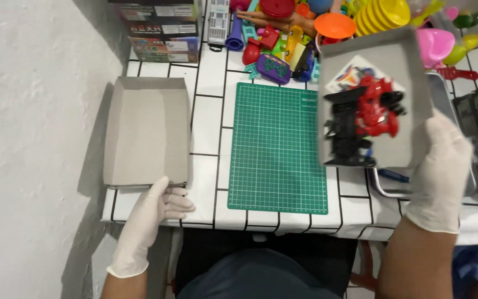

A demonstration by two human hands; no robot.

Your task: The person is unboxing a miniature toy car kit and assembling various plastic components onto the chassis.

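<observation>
The person stands at a white tiled table (208,127), both hands in white gloves.

Left hand (159,206): fingers curled closed over the near edge of an empty grey cardboard tray (146,130). The tray lies flat at the left end of the table, close to the white wall (34,138).

Right hand (441,166): closed on the near right corner of a second grey cardboard tray (410,83), held raised above the right side of the table and tilted so its inside faces the camera. Inside this tray lie red toy parts (376,106) and black toy parts (347,130), piled toward its lower half, with a printed card (349,75) beneath them. The parts are blurred; finer shapes cannot be made out.

Between the two trays a green cutting mat (276,147) with a white grid lies flat on the table, with nothing on it.

Along the far edge of the table sits a heap of colourful plastic toys (294,39), including a stack of yellow bowls (380,14) and an orange dish (334,25). A stack of boxes (159,30) stands at the far left. A metal tray (443,99) lies under the raised tray, mostly hidden by it.
</observation>
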